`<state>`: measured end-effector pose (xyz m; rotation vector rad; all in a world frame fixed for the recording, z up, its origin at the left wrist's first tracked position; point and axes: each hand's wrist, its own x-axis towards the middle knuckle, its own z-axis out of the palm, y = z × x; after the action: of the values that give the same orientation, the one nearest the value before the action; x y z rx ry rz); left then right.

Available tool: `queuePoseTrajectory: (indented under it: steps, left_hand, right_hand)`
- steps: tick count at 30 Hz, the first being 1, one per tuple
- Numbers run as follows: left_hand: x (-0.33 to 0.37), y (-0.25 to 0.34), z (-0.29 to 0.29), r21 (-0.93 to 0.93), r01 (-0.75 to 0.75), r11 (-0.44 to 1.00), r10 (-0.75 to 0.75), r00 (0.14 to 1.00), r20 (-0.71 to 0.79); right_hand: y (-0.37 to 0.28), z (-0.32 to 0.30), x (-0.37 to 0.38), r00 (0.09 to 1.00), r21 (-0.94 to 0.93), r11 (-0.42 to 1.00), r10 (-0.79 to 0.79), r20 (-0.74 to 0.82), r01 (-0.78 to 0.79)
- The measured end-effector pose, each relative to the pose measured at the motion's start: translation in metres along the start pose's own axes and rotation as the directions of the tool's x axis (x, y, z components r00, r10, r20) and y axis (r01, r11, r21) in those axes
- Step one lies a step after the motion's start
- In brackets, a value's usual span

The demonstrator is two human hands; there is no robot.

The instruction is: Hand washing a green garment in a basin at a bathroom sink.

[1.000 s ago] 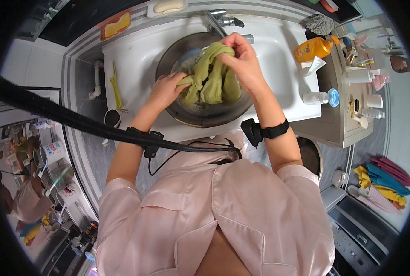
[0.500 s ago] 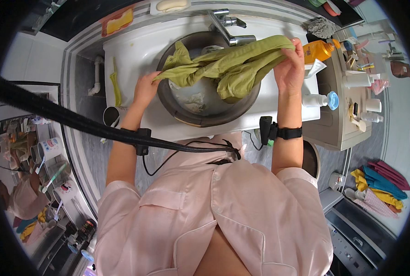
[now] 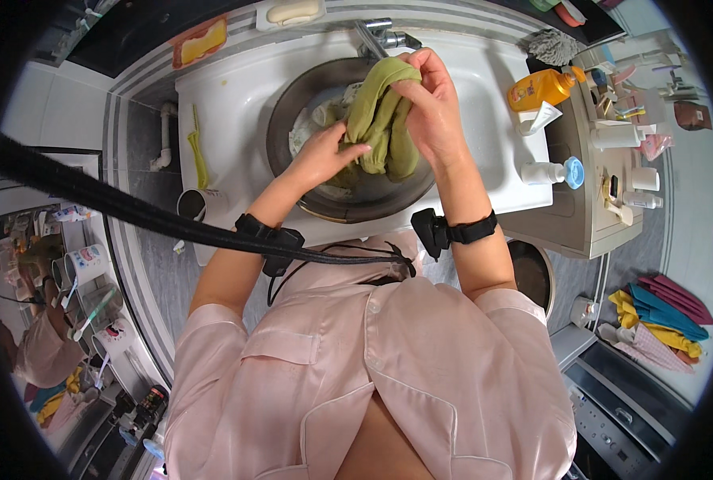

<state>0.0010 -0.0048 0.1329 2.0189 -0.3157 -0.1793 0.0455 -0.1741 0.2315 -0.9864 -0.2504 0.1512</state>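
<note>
A wet olive-green garment (image 3: 376, 120) hangs bunched in folds over a round brown basin (image 3: 288, 180). My right hand (image 3: 435, 104) grips its top fold near the faucet. My left hand (image 3: 324, 158) is at the lower left of the bunch, its thumb across the front and its fingers partly hidden behind the cloth. The garment's lower folds hang down into the basin. Whitish, patterned cloth (image 3: 302, 128) lies in the basin's cloudy water, left of the garment. Which kind of garment the green one is, the folds do not show.
The basin stands in a white sink (image 3: 484, 120) under a metal faucet (image 3: 372, 40). On the right rim are an orange bottle (image 3: 539, 90), a white tube (image 3: 540, 120) and a white bottle with a blue top (image 3: 544, 173). A green brush (image 3: 197, 152) lies left; a dark cable crosses my left forearm.
My right hand has moved left and my left hand right, bringing them close together. The garment, stretched sideways before, is now gathered and hanging in folds.
</note>
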Motion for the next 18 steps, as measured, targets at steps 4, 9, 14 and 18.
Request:
queuePoseTrajectory:
  steps: [4, 9, 14, 18]
  left_hand:
    - [0.005, -0.044, -0.030, -0.142, 0.159, 0.977, -0.176, 0.977, -0.119]
    - [0.019, 0.032, -0.087, -0.665, 0.025, 0.746, -0.218, 0.953, -0.208]
    - [0.029, 0.066, -0.109, -0.636, -0.087, 0.766, -0.109, 0.959, -0.262]
    - [0.033, 0.071, -0.111, -0.558, -0.107, 0.823, -0.042, 0.968, -0.248]
  right_hand:
    - [-0.015, -0.015, 0.000, 0.999, -0.198, 0.980, -0.026, -0.029, 0.020]
    - [-0.014, -0.052, -0.015, 0.991, -0.453, 0.883, 0.132, -0.015, -0.125]
    - [0.003, -0.055, -0.030, 0.976, -0.610, 0.781, 0.209, 0.058, -0.131]
    - [0.005, -0.057, -0.030, 0.950, -0.640, 0.763, 0.262, 0.169, -0.097]
